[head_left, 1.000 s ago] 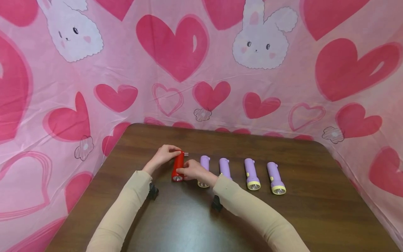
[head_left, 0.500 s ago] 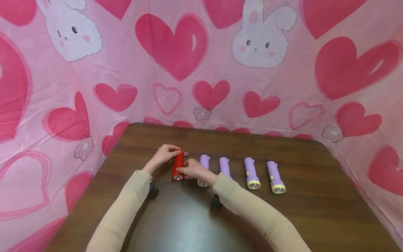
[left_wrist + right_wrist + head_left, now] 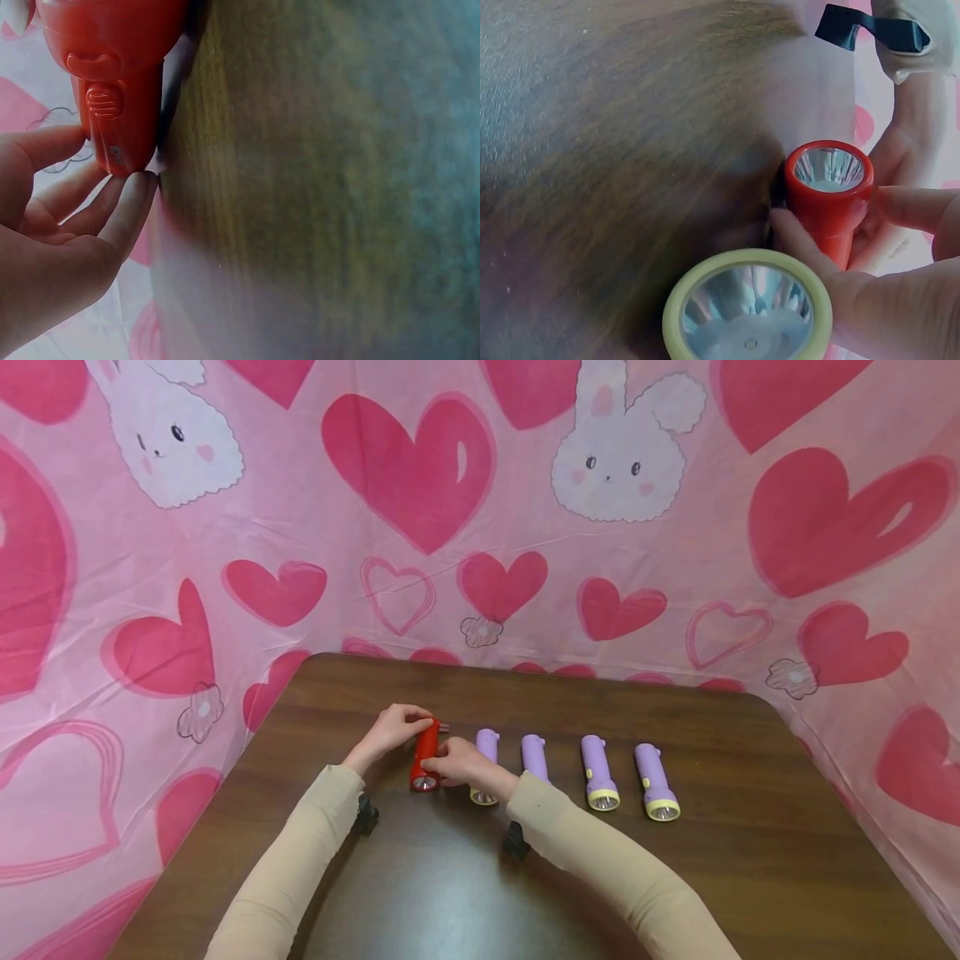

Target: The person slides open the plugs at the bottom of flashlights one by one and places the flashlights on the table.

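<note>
A red flashlight (image 3: 426,747) lies on the brown table, its lens toward me and two metal prongs (image 3: 444,727) sticking out at the right of its far end. My left hand (image 3: 390,728) holds that far end; the left wrist view shows thumb and fingers around the tail, below a ribbed slide switch (image 3: 104,102). With thumb and fingers on either side, my right hand (image 3: 467,763) pinches the flashlight near its silvery lens (image 3: 829,169). Right beside this hand, partly covered by it, lies a purple flashlight (image 3: 487,743) with a yellow rim (image 3: 676,300).
Farther right, a second purple flashlight (image 3: 535,756) is partly behind my right wrist. Two more purple flashlights (image 3: 598,760) with yellow rims continue the row. A pink cloth (image 3: 517,510) with hearts and rabbits hangs behind the wooden table (image 3: 720,877).
Both hands stay on the red flashlight in the same place. It has shifted very slightly to the right, and its prongs look darker than before.
</note>
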